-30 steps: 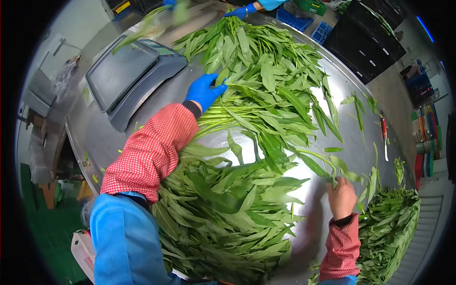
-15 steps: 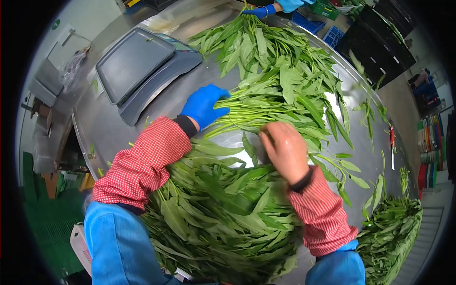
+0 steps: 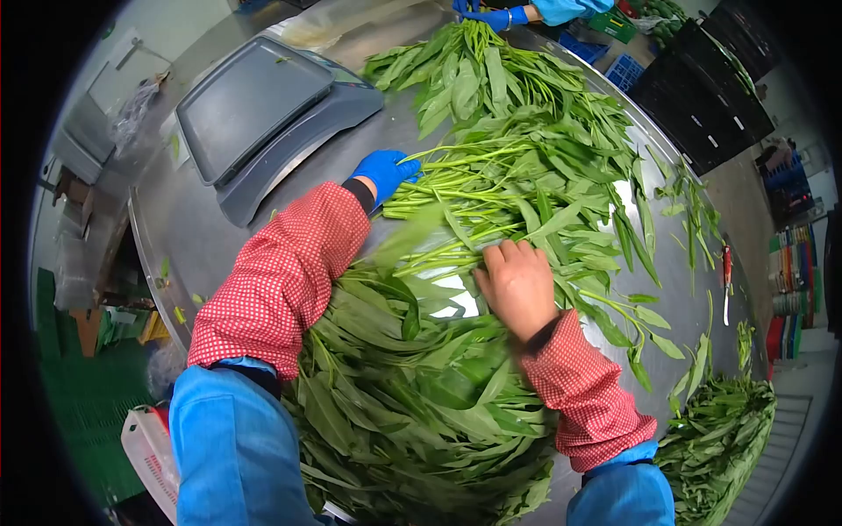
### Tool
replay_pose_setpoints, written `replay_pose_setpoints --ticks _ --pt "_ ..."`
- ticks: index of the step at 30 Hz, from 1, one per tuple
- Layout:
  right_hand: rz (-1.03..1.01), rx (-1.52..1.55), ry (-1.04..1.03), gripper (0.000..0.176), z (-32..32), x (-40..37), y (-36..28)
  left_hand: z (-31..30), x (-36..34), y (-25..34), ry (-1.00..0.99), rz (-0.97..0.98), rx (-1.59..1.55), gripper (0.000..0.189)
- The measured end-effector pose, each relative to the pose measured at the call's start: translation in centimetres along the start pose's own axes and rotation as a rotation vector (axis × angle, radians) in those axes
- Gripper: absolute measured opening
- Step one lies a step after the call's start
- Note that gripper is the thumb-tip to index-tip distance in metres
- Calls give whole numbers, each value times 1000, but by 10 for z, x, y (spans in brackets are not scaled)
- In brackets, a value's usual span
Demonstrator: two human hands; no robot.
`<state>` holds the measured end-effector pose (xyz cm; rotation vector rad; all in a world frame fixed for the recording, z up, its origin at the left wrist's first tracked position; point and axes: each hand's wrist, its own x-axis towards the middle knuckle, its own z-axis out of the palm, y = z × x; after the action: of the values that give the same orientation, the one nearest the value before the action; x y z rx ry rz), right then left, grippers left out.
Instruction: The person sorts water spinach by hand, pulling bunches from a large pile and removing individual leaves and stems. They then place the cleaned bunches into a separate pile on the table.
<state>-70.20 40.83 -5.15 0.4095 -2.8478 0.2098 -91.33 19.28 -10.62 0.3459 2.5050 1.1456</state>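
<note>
My left hand (image 3: 386, 177), in a blue glove, closes round the cut ends of a bunch of water spinach (image 3: 491, 188) lying on the metal table. My right hand (image 3: 519, 287) is bare. Its fingers curl over stems at the lower side of that bunch, with the fingertips partly hidden. Below both hands lies a large heap of water spinach (image 3: 421, 412), close to my body. One leaf between the hands is smeared by motion.
A grey weighing scale (image 3: 254, 114) stands at the upper left. A co-worker's blue-gloved hand (image 3: 495, 17) touches more greens at the far edge. A red-handled knife (image 3: 726, 280) lies at the right edge. Another pile of greens (image 3: 719, 447) sits at lower right, and black crates (image 3: 702, 96) stand behind.
My left hand has moved slightly up and right along the stem ends. The right hand has shifted a little lower, its fingers now over stems. A second blue-gloved hand shows at the far edge.
</note>
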Motion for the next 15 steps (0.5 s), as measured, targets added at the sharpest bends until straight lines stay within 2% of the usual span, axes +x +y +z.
replay_pose_setpoints --ticks 3,6,9,10,14,15 --pt "-1 25 64 20 -6 4 -2 6 -10 5 75 -2 13 29" --pt "14 131 191 19 -12 27 -9 17 -29 10 220 130 59 27" --pt "160 349 248 20 -3 54 -23 34 -44 9 438 333 142 29" --pt "225 381 265 28 3 63 -27 37 -49 13 463 368 183 24" --pt "474 335 19 36 25 84 -31 42 -54 16 499 483 287 23" --pt "483 345 30 34 29 85 -31 43 -54 16 498 482 337 23"
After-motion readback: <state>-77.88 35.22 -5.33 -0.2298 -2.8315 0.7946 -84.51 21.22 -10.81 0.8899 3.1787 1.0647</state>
